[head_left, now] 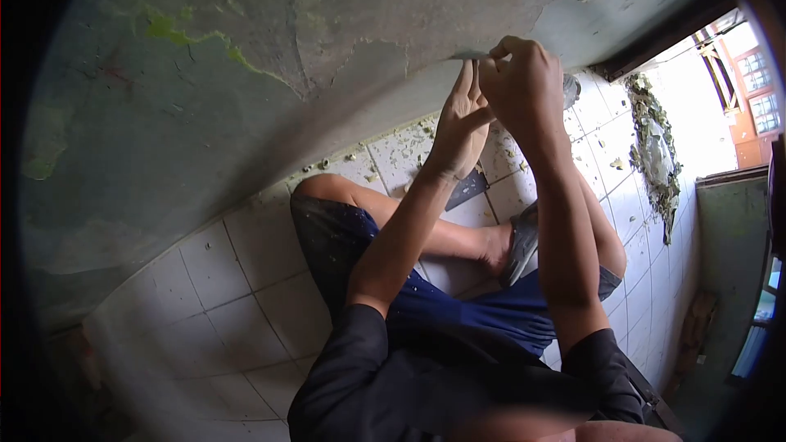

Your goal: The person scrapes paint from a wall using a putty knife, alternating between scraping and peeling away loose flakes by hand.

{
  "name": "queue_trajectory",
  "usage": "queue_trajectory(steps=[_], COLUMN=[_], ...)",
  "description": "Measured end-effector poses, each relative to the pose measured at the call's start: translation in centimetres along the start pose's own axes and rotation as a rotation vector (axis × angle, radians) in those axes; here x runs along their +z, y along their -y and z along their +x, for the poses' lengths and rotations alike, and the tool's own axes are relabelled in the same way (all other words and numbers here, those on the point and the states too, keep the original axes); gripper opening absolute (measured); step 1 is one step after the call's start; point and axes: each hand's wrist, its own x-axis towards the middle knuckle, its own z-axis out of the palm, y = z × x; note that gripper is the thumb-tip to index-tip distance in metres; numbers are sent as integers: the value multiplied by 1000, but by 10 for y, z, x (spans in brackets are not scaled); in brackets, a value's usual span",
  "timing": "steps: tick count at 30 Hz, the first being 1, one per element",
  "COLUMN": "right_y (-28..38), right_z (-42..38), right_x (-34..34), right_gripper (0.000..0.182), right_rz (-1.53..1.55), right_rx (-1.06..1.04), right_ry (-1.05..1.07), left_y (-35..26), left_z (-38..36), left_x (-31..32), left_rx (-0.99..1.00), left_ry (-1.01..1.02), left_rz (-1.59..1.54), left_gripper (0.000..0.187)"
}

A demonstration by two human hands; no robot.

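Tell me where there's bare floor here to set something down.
The white tiled floor left of the bent knee, below the peeling grey-green wall, looks bare. It is crowded along the wall base by both hands, littered with paint flakes, and near the debris heap towards the doorway.

You are down on a floor [246, 278] of pale square tiles with dark grout lines. Flakes and crumbs of peeled paint [409, 135] lie scattered on the tiles along the foot of the wall. A dark flat scraper blade [468, 188] rests on the tiles near your knee. Farther off, by the doorway, a long heap of greenish debris [655, 147] lies on the floor.
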Motion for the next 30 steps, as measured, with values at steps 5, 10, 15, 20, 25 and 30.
queue_trajectory(steps=[5,10,15,20,25,30], right_y=[-5,-8,-5,-7,-6,0], right_z=[-5,-12,-9,-17,-16,-21], right_x=[8,11,1,17,19,0], right_gripper=[24,28,30,28,25,24], right_rz=[27,72,85,83,121,147], right_rx=[18,8,80,70,52,23], right_ry=[-23,-46,71,-25,-31,-27], left_y=[-9,1,-4,-6,-13,-13], left_z=[-3,-7,-12,-18,-14,-17], left_x=[4,-7,5,-5,-4,8], left_rx=[-72,-35,-6,-69,-40,3], left_ry=[-26,3,-58,-58,-6,-21], left_rz=[-71,-47,51,37,19,82], left_gripper=[86,116,101,119,115,119])
